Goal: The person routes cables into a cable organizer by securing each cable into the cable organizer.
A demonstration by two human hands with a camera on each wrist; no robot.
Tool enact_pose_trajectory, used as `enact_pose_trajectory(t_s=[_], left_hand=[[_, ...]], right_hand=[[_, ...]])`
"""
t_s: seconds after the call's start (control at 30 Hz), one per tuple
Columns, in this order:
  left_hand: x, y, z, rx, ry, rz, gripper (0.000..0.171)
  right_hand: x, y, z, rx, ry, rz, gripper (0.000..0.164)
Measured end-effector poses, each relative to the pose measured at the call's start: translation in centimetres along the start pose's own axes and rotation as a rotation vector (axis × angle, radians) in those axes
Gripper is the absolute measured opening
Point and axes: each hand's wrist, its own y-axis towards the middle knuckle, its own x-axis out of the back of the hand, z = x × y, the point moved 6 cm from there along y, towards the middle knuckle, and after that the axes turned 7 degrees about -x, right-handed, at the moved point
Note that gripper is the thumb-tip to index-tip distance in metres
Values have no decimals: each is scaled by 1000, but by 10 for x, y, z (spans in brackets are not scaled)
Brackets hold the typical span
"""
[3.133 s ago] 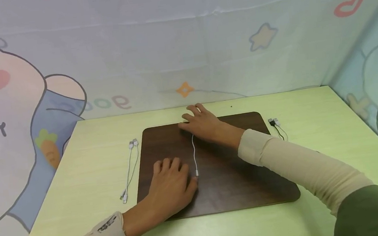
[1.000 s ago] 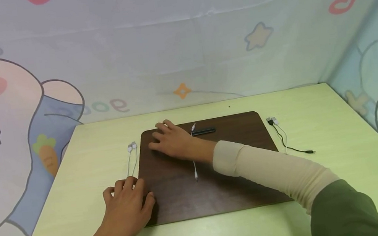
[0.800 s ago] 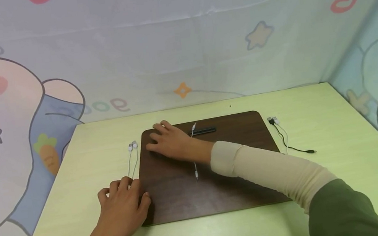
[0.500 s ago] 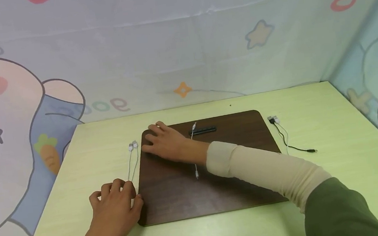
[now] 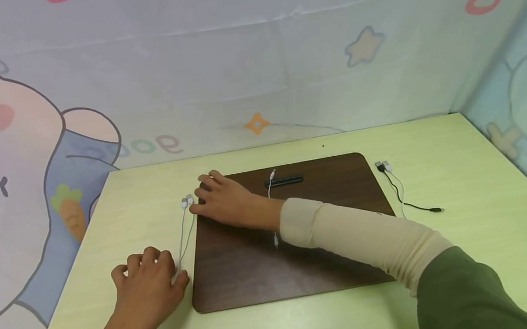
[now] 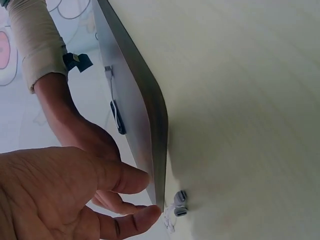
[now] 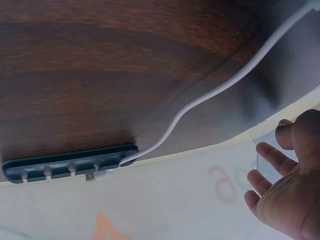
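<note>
Hidden ends, cropped edges

In the head view, the right forearm [image 5: 264, 212] hides part of the central white cable [image 5: 270, 191]; the leftmost USB cables [image 5: 183, 236] end partly hidden behind the left hand [image 5: 146, 286]. A dark speck [image 5: 323, 146] right of centre is too small to identify. The left edge crops the printed cartoon animal [image 5: 13, 126].

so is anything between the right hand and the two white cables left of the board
Nothing visible stands between the right hand and the far plugs of the white cables. In the head view, the left hand partly hides their near ends.
</note>
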Motion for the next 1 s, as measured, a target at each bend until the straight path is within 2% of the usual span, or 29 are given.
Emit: enact_pose_trajectory(t_s=[0.23,0.4,0.67,1.0], left_hand=[[-6,0,6,5,-6,44,27],[-10,1,6,3,-14,51,26],[-10,2,5,-6,-6,27,26],[-10,2,7,-6,-10,23,25]], right_hand=[[3,10,10,22,-13,-35,29],[4,18,13,19,-32,-63,27],[2,29,17,15,-85,6,29],[-3,41,29,42,-120,8,32]])
